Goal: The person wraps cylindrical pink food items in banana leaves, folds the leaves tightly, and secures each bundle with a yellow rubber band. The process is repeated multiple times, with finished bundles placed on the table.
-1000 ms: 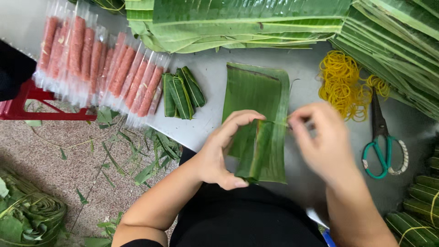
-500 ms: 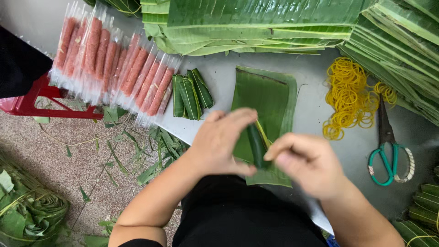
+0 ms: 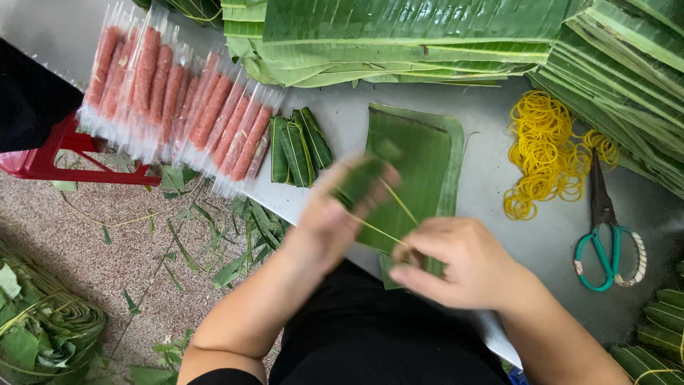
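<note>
- Roll [image 3: 358, 182] of green leaf sits in my left hand [image 3: 335, 214], fingers closed round it, blurred; it hangs just above the flat leaf [image 3: 420, 153] on the table [image 3: 491, 185].
- Right hand [image 3: 456, 260] at 5 o'clock of the roll, fingertips pinched together on a yellow band [image 3: 377, 229]; the band runs taut up to the roll.
- Step in hand, as I judge it: binding the wrapped roll with the band.
- Next move, a guess: it calls for steady tension and a firm hold on the roll, so the leaf does not spring open.
- Finished rolls [image 3: 298, 146] at 10 o'clock of my left hand: three, I think, lying side by side and touching.
- Pink sausages [image 3: 178, 100] in clear sleeves at 10 o'clock beyond those: about a dozen, overlapped; exact count not clear.
- Loose bands [image 3: 545, 150] at 2 o'clock: one heap, far too many to count.
- Scissors [image 3: 605, 235] at 3 o'clock: one pair, green handles, well apart from my hands.
- Leaf stacks [image 3: 427, 36] along 12 to 2 o'clock: layered, number of sheets not countable.
- More bound rolls [image 3: 659, 328] at 4 o'clock, at the picture's edge: at least three, cut off.
</note>
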